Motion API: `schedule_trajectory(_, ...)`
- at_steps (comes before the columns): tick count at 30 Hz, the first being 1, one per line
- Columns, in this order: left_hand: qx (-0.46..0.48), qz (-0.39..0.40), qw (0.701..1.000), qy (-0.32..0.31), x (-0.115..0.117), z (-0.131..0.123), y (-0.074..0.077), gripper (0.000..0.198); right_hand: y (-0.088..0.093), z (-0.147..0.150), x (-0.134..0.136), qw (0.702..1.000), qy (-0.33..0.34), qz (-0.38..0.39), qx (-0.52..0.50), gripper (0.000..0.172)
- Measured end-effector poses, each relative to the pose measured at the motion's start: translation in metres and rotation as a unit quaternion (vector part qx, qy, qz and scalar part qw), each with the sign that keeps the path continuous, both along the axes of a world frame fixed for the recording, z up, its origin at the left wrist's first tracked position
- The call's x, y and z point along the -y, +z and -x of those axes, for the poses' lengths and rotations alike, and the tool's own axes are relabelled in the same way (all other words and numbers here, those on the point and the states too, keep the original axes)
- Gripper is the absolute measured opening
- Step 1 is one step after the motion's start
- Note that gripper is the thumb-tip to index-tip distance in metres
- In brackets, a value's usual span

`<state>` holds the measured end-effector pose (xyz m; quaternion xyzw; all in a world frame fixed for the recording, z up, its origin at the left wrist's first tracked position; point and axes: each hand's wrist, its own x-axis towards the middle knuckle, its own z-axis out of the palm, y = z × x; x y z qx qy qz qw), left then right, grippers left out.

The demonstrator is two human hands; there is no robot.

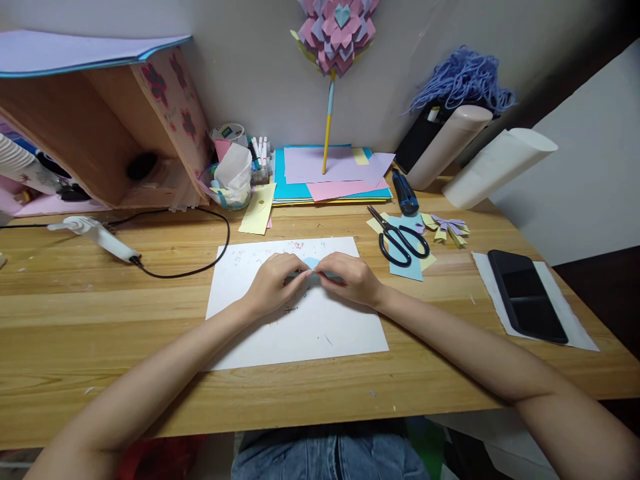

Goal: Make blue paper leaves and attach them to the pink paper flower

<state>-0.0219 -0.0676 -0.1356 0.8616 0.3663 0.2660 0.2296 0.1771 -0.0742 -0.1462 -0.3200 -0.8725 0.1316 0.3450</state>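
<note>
Over a white sheet of paper point(300, 333) on the table, my two hands meet at a small light blue piece of paper point(312, 262). My left hand point(278, 280) pinches it from the left with thumb and forefinger. From the right, my right hand point(349, 277) pinches it too, the fingertips of both hands almost touching. Much of the blue piece is hidden behind the fingers, so its full shape cannot be made out. Black-handled scissors point(400, 241) lie on blue and yellow paper scraps right of my hands.
A hot glue gun point(100, 239) with a black cable lies at left. Coloured paper sheets point(300, 190) are stacked at the back below a paper flower point(340, 30). A utility knife point(405, 193), folded paper strips point(449, 230) and a phone point(527, 295) are at right. An open box point(175, 113) stands back left.
</note>
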Motion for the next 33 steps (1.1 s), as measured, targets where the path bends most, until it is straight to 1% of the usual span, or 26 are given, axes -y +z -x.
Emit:
schedule_trajectory(5,0.022,0.048,0.999,-0.01,0.0,0.0,0.005,0.024,-0.004,-0.004,0.0,0.998,0.014,-0.046,0.044,0.017)
schedule_trajectory(8,0.027,0.058,0.998,-0.011,0.0,0.0,0.006,0.023,-0.008,-0.006,0.0,0.996,0.022,-0.064,0.06,0.017)
schedule_trajectory(11,0.031,0.058,0.998,-0.011,0.0,0.0,0.006,0.021,-0.007,-0.006,0.0,0.997,0.027,-0.055,0.051,0.017)
schedule_trajectory(13,0.031,0.05,0.998,-0.007,0.0,0.0,0.005,0.02,-0.005,-0.004,0.001,0.999,0.023,-0.039,0.024,0.016)
schedule_trajectory(15,0.029,0.023,0.999,0.004,0.001,0.001,0.004,0.018,-0.002,-0.001,0.002,1.0,0.007,-0.019,-0.018,0.014)
schedule_trajectory(18,0.027,-0.05,0.998,0.02,0.003,0.001,0.001,0.014,0.002,0.002,0.003,0.997,-0.019,0.018,-0.067,0.011)
schedule_trajectory(21,0.024,-0.128,0.991,0.027,0.004,0.002,-0.003,0.009,0.004,0.003,0.004,0.995,-0.028,0.053,-0.085,0.008)
schedule_trajectory(24,0.016,-0.18,0.983,0.029,0.005,0.003,-0.005,0.008,0.006,0.004,0.006,0.992,-0.034,0.075,-0.1,0.007)
schedule_trajectory(28,0.01,-0.201,0.979,0.032,0.005,0.003,-0.004,0.007,0.006,0.005,0.007,0.99,-0.039,0.079,-0.111,0.008)
schedule_trajectory(33,0.041,-0.208,0.976,0.045,0.004,0.001,-0.004,0.005,0.004,0.004,0.005,0.989,-0.034,0.054,-0.131,0.008)
